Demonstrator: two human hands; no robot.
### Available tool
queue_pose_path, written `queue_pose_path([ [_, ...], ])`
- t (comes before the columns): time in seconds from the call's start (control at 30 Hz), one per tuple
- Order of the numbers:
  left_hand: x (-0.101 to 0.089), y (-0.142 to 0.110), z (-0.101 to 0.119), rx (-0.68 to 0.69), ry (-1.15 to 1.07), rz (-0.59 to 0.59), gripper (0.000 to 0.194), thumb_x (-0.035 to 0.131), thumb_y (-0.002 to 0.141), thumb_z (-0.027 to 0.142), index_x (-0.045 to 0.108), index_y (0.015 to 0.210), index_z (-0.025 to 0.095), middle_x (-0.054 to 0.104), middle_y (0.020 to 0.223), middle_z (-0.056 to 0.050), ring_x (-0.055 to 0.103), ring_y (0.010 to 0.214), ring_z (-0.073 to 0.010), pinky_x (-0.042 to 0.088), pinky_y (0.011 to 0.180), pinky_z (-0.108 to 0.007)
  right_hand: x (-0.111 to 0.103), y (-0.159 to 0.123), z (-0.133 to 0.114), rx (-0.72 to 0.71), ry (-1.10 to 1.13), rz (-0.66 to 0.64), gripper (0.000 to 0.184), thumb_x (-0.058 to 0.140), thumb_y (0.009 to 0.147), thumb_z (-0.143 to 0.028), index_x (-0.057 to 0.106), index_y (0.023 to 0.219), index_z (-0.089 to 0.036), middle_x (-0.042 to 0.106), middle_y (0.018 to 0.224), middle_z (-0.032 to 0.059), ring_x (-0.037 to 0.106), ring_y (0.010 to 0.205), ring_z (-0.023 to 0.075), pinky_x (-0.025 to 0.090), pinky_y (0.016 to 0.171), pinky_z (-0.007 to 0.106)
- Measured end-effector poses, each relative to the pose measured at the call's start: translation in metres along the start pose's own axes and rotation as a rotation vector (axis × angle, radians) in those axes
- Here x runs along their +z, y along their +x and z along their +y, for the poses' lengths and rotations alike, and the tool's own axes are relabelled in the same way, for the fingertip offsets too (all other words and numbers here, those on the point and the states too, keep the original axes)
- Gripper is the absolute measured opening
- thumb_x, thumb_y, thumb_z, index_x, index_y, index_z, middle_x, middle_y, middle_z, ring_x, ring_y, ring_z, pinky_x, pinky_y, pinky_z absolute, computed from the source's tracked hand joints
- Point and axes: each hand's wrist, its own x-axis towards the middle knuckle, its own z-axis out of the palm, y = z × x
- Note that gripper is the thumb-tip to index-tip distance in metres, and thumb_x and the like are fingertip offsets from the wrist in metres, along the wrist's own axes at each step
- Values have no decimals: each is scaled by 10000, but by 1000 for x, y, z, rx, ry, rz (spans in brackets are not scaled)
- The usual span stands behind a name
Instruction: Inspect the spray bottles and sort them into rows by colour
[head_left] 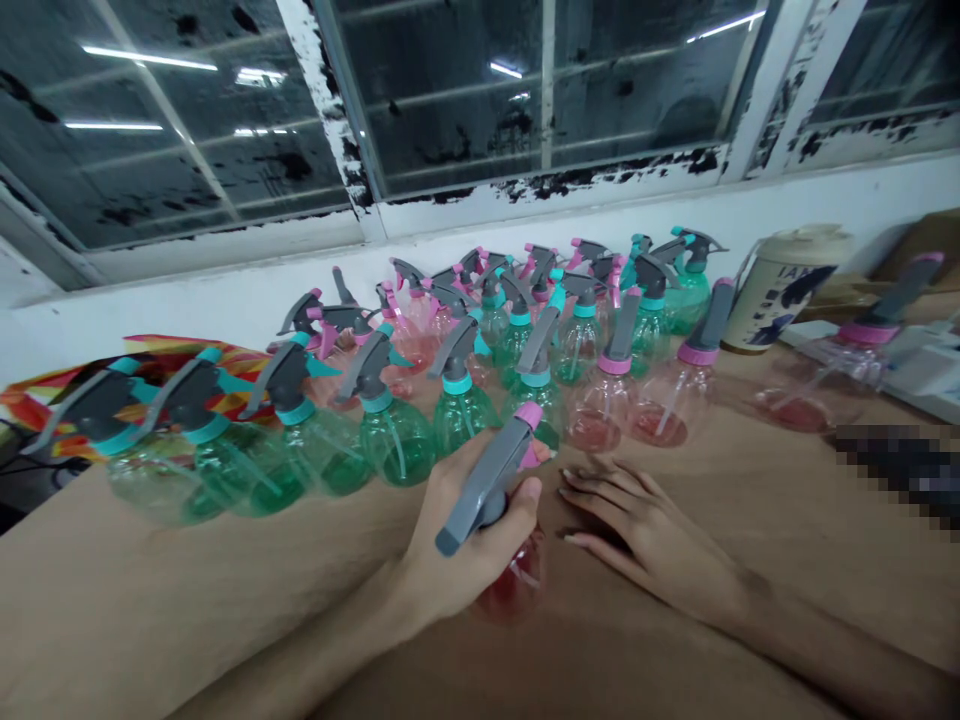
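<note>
My left hand [465, 540] is wrapped round the neck of a pink spray bottle [517, 580] with a grey and pink trigger head. Red-tinted liquid shows in the bottle's lower part, which stands at the table's near side. To its right, my right hand [652, 530] rests with fingers spread, apart from the bottle and holding nothing. Just beyond the hands are a green spray bottle [397, 440] and a pink spray bottle [600, 410], part of a long row. The left hand hides some of the held bottle's neck.
More spray bottles [517, 340] crowd the wooden table [337, 600] towards the windowed wall. One pink spray bottle [810, 390] stands apart at right, near a cream tumbler [780, 290]. A pixelated dark object [900, 465] lies at the right edge. A colourful cloth [172, 360] lies behind the left bottles.
</note>
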Motion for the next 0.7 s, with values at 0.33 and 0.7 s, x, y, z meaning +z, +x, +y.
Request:
queue_pose_path([
  [0.33,0,-2,-3,67,25,-83,66,513,802,222,497,739,211,504,617,41,504,517,-115,445,538,-246,0,0,0,-9,-5,28,397,463,895,-427,547,1213,-204,595,1242,67,458,1219,254,355,1009,508],
  [0.7,3,-2,-5,59,39,-14,280,472,758,165,561,1009,251,533,687,33,515,572,-146,493,580,-290,0,1,0,-4,15,43,388,483,886,-416,552,1211,-216,604,1228,69,481,1197,250,367,999,493],
])
